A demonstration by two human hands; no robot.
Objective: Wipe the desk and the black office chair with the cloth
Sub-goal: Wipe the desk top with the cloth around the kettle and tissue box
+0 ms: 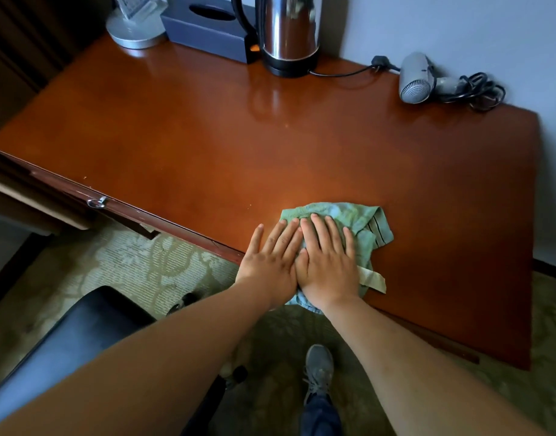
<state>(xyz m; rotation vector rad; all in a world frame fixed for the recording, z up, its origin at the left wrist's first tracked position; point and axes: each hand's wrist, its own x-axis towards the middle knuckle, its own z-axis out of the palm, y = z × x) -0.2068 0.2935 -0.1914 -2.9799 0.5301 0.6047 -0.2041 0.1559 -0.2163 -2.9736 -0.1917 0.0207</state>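
Crumpled green terry cloth (358,221) lies flat on glossy reddish-brown wooden desk (207,146), near its front edge. No legible writing anywhere. Left hand (272,262) and right hand (328,265), side by side and touching, press it with all fingers straight, gripping nothing. Black padded office chair (75,335) stands lower left. Steel kettle (287,29), grey hairdryer (416,78) at desk's back.
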